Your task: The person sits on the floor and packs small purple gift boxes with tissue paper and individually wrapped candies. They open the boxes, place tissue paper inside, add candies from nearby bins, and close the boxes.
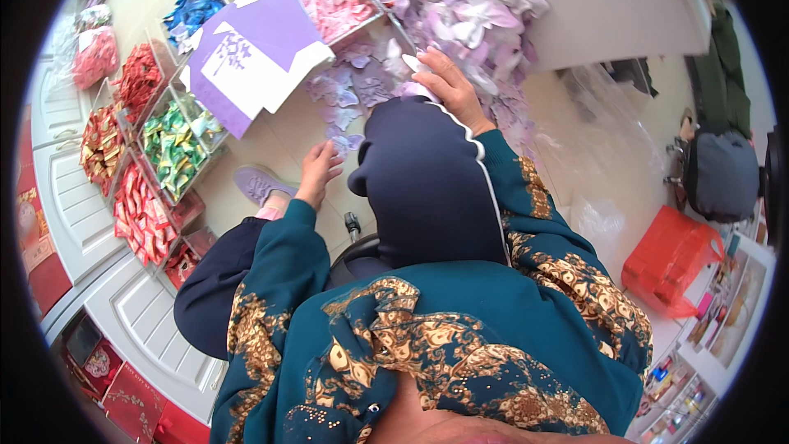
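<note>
My right hand [450, 86] is raised just beyond my dark-clad right knee [423, 181], its fingers curled on a small white-and-lilac piece [415, 66], partly hidden by them. Beside it spreads a heap of pale lilac fabric petals or butterflies [468, 12]. My left hand [320, 171] hangs left of that knee, fingers apart and holding nothing, below a few loose lilac pieces [345, 107]. A purple-and-white card box [255, 57] lies across the clear bins, up and left of my hands.
Clear bins hold red [140, 82], green [174, 148], blue [193, 12] and pink [329, 4] wrapped pieces. White cabinet doors [140, 337] line the left. At right are a red bag [670, 259], a dark chair [722, 177] and a grey board [616, 8]. Plastic film [600, 131] lies on the floor.
</note>
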`<state>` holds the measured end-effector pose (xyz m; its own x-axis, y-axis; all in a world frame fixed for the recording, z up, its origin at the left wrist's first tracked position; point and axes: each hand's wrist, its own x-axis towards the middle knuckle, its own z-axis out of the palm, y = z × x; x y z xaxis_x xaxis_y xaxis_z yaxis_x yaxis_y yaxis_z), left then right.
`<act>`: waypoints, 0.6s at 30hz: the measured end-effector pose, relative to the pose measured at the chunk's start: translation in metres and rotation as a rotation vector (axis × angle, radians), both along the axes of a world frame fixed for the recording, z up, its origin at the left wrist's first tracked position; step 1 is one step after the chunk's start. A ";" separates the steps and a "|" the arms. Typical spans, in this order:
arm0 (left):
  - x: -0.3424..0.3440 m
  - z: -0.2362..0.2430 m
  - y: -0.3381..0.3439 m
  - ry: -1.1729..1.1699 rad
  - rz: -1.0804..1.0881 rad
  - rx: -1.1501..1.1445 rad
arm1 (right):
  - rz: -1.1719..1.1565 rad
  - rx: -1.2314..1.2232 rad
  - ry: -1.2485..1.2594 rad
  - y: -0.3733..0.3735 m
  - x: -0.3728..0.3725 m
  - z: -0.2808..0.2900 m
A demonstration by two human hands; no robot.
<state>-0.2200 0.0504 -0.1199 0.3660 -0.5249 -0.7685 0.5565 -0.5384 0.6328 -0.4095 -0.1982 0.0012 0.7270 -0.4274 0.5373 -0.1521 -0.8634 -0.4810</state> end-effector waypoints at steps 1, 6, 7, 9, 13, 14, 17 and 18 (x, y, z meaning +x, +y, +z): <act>-0.005 -0.006 0.013 -0.008 0.003 -0.004 | -0.020 0.008 -0.008 0.006 -0.018 0.008; -0.024 -0.016 0.063 0.071 0.087 0.145 | -0.169 0.048 -0.022 0.037 -0.110 0.019; -0.026 -0.015 0.069 0.038 0.067 0.170 | -0.252 0.083 0.005 0.040 -0.128 0.013; -0.030 -0.010 0.076 0.021 0.054 0.168 | -0.431 0.213 0.016 0.035 -0.162 -0.005; -0.039 -0.001 0.078 0.007 0.049 0.182 | -0.663 0.264 0.250 0.000 -0.210 -0.064; -0.041 0.001 0.078 0.010 0.037 0.177 | -0.672 0.185 0.273 -0.012 -0.216 -0.078; -0.046 0.001 0.072 0.059 0.026 0.207 | -0.828 0.142 0.494 -0.025 -0.220 -0.107; -0.045 0.001 0.068 0.057 -0.015 0.242 | -0.903 0.194 0.605 -0.023 -0.219 -0.109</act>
